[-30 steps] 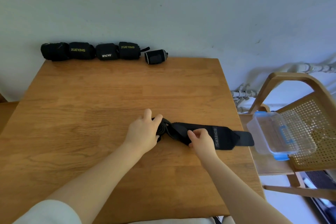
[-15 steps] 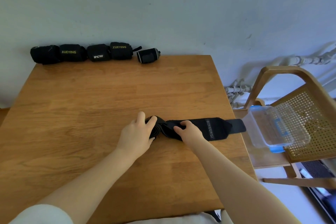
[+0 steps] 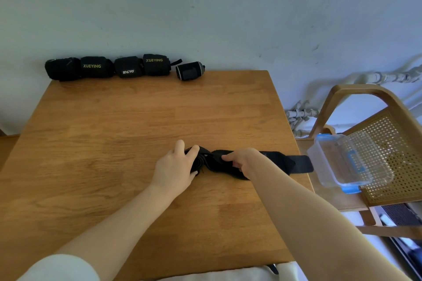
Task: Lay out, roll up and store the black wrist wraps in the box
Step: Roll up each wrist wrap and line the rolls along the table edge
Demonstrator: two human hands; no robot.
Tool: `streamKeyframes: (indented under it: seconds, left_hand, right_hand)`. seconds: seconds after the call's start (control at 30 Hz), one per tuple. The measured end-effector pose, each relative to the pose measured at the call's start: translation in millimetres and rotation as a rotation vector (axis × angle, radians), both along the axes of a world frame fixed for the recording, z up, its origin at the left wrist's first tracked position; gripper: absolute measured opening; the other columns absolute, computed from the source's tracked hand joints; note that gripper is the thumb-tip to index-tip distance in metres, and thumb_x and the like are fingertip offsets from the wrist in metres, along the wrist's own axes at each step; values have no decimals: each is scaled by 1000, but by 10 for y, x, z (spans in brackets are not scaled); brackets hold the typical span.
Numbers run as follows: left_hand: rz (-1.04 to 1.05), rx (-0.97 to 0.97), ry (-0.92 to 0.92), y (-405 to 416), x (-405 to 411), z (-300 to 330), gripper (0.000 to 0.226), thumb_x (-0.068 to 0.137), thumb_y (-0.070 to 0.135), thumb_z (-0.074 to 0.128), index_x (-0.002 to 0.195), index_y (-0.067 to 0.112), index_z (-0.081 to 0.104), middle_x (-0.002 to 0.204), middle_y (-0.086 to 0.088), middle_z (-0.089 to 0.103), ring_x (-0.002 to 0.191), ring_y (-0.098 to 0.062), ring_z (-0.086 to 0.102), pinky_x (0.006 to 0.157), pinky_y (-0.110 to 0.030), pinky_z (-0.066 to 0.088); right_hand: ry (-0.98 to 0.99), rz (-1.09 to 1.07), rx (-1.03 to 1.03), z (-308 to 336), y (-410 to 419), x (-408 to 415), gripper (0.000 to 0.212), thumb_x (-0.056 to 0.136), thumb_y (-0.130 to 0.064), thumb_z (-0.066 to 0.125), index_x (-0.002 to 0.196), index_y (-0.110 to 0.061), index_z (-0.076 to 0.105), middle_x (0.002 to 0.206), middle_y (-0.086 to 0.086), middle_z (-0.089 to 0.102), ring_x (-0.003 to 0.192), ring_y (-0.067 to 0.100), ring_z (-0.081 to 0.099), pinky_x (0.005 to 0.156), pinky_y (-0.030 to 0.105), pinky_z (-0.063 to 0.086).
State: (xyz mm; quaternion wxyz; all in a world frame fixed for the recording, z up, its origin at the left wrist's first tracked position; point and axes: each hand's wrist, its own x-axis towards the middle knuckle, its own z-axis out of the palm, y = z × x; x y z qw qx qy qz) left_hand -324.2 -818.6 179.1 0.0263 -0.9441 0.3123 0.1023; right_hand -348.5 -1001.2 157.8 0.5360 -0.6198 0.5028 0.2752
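A black wrist wrap (image 3: 280, 162) lies stretched across the wooden table (image 3: 127, 134), its flat tail reaching the right edge. My left hand (image 3: 175, 166) grips the bunched, partly rolled left end of the wrap. My right hand (image 3: 242, 159) pinches the wrap just right of that roll, fingers pointing left. The clear plastic box (image 3: 347, 162) with blue clips sits on a chair seat beside the table's right edge, tilted and open. Several rolled black wraps (image 3: 127, 67) line the table's far edge against the wall.
A wooden chair with a cane back (image 3: 388, 143) stands right of the table and holds the box. White pipes (image 3: 299, 114) run along the wall behind it. Bare wood lies between my hands and the row of rolls.
My right hand has slid left along the wrap toward the rolled end, now covering the printed label. My left hand stays on the roll. The view has shifted slightly.
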Motion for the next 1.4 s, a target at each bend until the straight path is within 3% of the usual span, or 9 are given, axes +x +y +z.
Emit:
streamKeyframes:
  seconds: [0.2, 0.37, 0.53, 0.73, 0.87, 1.07, 1.17, 1.3, 1.4]
  left_hand:
    - [5, -26, -29, 25, 26, -33, 63, 93, 43, 53, 145, 23, 24, 120, -6, 34, 77, -11, 42, 54, -21, 36]
    - [20, -39, -9, -16, 54, -33, 62, 92, 40, 55, 145, 25, 25, 121, -5, 33, 79, -12, 44, 56, -22, 40]
    - [20, -46, 15, 6, 86, -29, 63, 92, 40, 55, 145, 26, 25, 122, -6, 32, 80, -12, 42, 57, -23, 40]
    - [1, -53, 17, 4, 116, -36, 64, 92, 38, 57, 146, 26, 25, 122, -6, 33, 79, -12, 42, 58, -23, 40]
    - [-17, -56, 10, 10, 126, -53, 64, 91, 36, 57, 146, 27, 25, 122, -5, 33, 78, -13, 42, 58, -24, 39]
    - [-44, -101, -6, 55, 103, -95, 64, 90, 33, 60, 145, 25, 30, 124, -8, 35, 81, -13, 40, 58, -24, 39]
    - [-105, -161, 4, 122, 113, -168, 66, 70, 29, 82, 129, 21, 55, 101, -9, 47, 66, -15, 47, 43, -24, 36]
    - [-135, -174, -8, 152, 135, -212, 66, 65, 28, 85, 125, 20, 58, 95, -8, 47, 63, -14, 47, 40, -23, 35]
    - [-118, -187, -22, 160, 143, -220, 61, 75, 29, 78, 130, 21, 53, 99, -7, 45, 69, -12, 41, 46, -24, 35]
  right_hand:
    - [-126, -21, 22, 24, -43, 13, 36, 88, -16, 67, 118, -1, 55, 104, 10, 56, 98, 22, 53, 85, 30, 47]
    - [-409, 161, -245, 31, -34, 8, 7, 89, -13, 64, 85, -12, 58, 91, 6, 60, 76, 15, 55, 64, 25, 46]
    - [-444, 7, 32, -12, -86, -33, 15, 92, -15, 60, 102, -5, 60, 116, 15, 61, 107, 25, 59, 93, 35, 51]
    - [-384, -106, 260, -28, -76, -79, 30, 99, -13, 49, 126, -2, 52, 121, 14, 59, 105, 22, 60, 92, 31, 46]
    - [-345, -172, 322, -12, -125, -59, 32, 99, -13, 46, 129, -1, 50, 122, 14, 60, 108, 24, 60, 108, 39, 36]
    - [-314, -125, 98, 76, -37, 98, 20, 88, -9, 64, 107, -3, 59, 113, 17, 60, 100, 25, 60, 84, 30, 54]
    - [-237, -169, 193, 137, -5, 97, 16, 89, -2, 61, 104, 1, 56, 111, 19, 60, 99, 28, 61, 83, 33, 54]
    - [-150, -214, 370, 199, -15, 35, 24, 97, -8, 48, 119, 4, 49, 113, 21, 57, 108, 34, 56, 96, 43, 46]
    - [-173, -231, 525, 243, -35, 11, 27, 102, -18, 37, 116, 2, 47, 128, 28, 51, 130, 45, 39, 111, 60, 17]
